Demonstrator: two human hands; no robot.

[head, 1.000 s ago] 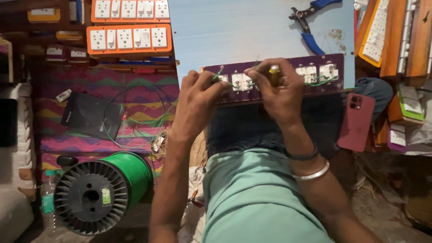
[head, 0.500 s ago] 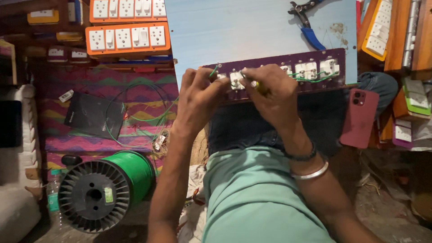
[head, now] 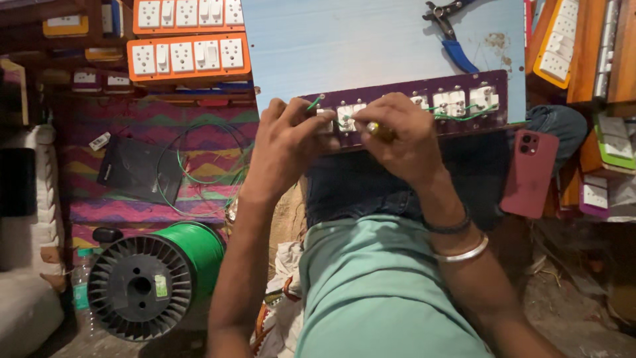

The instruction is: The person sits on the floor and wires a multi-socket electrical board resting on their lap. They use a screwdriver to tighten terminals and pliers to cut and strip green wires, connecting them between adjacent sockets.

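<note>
Shifted leftward, my right hand (head: 404, 136) grips the yellow-handled screwdriver (head: 379, 130); my left hand (head: 285, 142) pinches the purple switch panel (head: 424, 109), steadying it.

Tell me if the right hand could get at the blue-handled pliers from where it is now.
Probably yes. The pliers lie in the open on the pale blue board, just beyond the purple switch panel, with nothing over them. But the right hand is holding a screwdriver.

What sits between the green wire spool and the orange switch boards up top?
In the head view, a flat black pouch and loose loops of green wire lie on the striped cloth between spool and boards.
</note>
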